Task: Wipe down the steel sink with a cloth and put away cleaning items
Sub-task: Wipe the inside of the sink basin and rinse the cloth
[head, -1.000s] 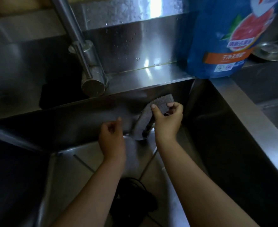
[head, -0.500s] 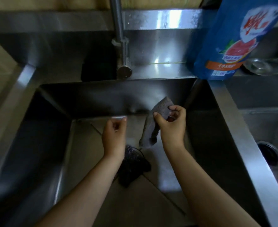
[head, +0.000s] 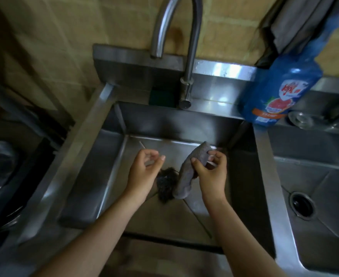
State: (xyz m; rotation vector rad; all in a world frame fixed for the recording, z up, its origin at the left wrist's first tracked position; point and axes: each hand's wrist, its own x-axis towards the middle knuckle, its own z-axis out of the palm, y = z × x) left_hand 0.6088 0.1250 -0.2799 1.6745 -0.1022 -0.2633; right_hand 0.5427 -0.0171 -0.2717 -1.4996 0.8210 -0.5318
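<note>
My feed, main basin of steel sink: dark wiry scrubber on floor, partly hidden by cloth and left wrist. Grey cloth hangs above basin floor, upper part pinched between thumb and fingers of right hand. Left hand just beside, apart from cloth, fingers loosely curled; I see nothing in it. Second basin at right shows drain. Blue detergent bottle on back rim between basins. Faucet arches over back ledge, green sponge left of its base.

A limp grey cloth hangs, pinched at its top, above the steel sink floor.
</note>
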